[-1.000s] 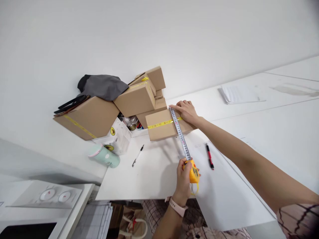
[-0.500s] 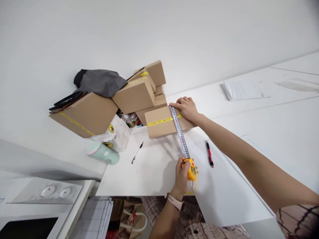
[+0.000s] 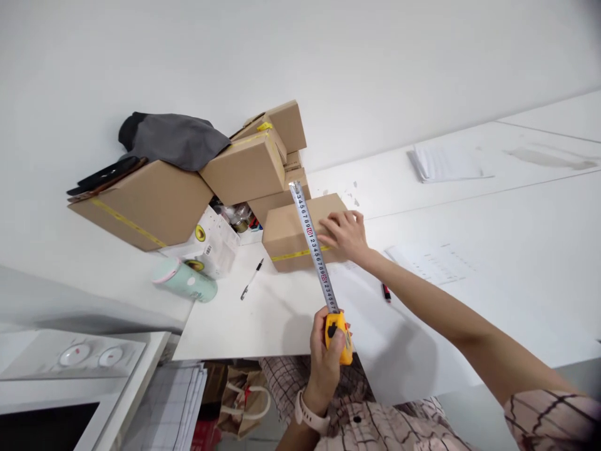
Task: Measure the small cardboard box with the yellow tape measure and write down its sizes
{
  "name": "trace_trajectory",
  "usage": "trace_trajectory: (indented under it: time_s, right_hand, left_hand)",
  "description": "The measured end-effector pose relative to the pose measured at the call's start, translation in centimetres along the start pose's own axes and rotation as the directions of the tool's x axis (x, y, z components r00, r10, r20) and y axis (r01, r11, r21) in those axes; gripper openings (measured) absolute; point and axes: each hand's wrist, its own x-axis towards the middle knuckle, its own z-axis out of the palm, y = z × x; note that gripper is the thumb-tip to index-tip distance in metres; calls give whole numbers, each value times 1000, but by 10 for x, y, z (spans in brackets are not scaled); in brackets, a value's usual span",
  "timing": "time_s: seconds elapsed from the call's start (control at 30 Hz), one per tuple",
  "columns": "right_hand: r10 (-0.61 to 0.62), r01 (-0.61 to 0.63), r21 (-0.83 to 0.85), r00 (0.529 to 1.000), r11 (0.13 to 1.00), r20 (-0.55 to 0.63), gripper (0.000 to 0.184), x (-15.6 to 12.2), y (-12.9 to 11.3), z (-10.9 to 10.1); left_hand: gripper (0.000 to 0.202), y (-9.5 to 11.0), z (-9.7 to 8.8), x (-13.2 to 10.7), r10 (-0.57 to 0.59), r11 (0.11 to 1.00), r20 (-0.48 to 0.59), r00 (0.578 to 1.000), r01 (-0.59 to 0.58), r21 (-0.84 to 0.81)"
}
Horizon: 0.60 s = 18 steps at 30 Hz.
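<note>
1. Through the head camera I see the cardboard carton point(image 3: 284, 235) on the white desk point(image 3: 220, 338), just in front of the stacked cartons point(image 3: 244, 169); yellow tape point(image 3: 288, 255) runs along it.
2. My left hand point(image 3: 323, 360) is wrapped around the yellow case of the tape measure point(image 3: 339, 338), thumb on the case, near the desk's front edge.
3. The steel blade point(image 3: 313, 247) is drawn out and crosses the carton in my view, its free end appearing past the far edge. I cannot tell whether blade and cardboard touch.
4. My right hand point(image 3: 348, 235) is well apart from the left, fingers spread and bent over the carton's right part, beside the blade. I cannot tell whether it grips or only rests.
5. Handling, my judgement: seat the free end on a carton edge, square to it, since a slanted blade would read long.
6. Steady the carton with light right-hand pressure; too much could dent or slide it.
7. Keep the case level and the blade taut, as a slack blade could buckle.
8. The red-and-black pen point(image 3: 385, 292), partly hidden by the forearm, seems best left undisturbed.
</note>
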Motion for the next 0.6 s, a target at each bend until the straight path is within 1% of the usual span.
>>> trace_trajectory:
  time_s: [0.03,0.07,0.1,0.13,0.17,0.2,0.23,0.27,0.3,0.33,0.4,0.47,0.5,0.53,0.57,0.6]
  right_hand:
    - [5,-5,48,1000,999,14,39,-9,-2,-1]
    - [42,-43,112,999,993,12,39,-16,-2,-6]
    - [117,-114,198,993,974,-3,41,-21,0,-13]
    - [221,-205,310,975,928,-18,45,-25,3,-25]
    - [343,-300,432,939,851,-23,50,-27,7,-39]
    - [442,-365,573,897,734,5,56,-30,11,-57]
    - [499,-396,692,865,604,59,62,-33,15,-76]
    - [538,-412,768,836,490,106,65,-37,19,-96]
    - [568,-425,814,810,396,146,65,-43,22,-115]
    - [602,-435,839,780,327,169,60,-50,25,-132]
    - [660,-444,866,724,228,198,44,-69,27,-156]
    - [693,-455,872,687,179,216,36,-90,24,-168]
    - [692,-473,864,683,174,234,36,-101,20,-168]
    - [667,-507,842,693,183,272,37,-111,14,-167]
    - [616,-551,807,717,213,327,38,-121,7,-163]
    - [547,-594,759,742,266,389,39,-130,-1,-159]
  left_hand:
    - [50,0,-4,-3,-11,1000,18,1000,11,24]
    - [50,1,-7,-6,-18,998,39,999,16,62]
    - [49,1,-10,-9,-25,993,67,997,17,120]
    - [47,3,-14,-11,-35,980,102,994,14,201]
    - [42,4,-16,-14,-48,955,141,989,4,297]
    - [38,7,-18,-16,-63,918,180,982,-14,395]
    - [34,9,-19,-17,-79,874,214,974,-35,484]
    - [32,11,-20,-18,-97,829,242,965,-56,556]
    - [31,12,-20,-19,-112,789,267,957,-77,609]
    - [30,13,-20,-19,-123,759,290,949,-99,644]
    - [31,12,-18,-19,-130,725,327,936,-135,675]
    - [41,7,-17,-17,-113,731,333,936,-149,666]
    - [52,3,-15,-17,-96,745,322,942,-146,651]
    - [65,0,-13,-16,-76,762,304,950,-142,632]
    - [78,-3,-11,-14,-50,777,284,957,-142,613]
    - [90,-5,-8,-13,-18,788,268,963,-151,597]
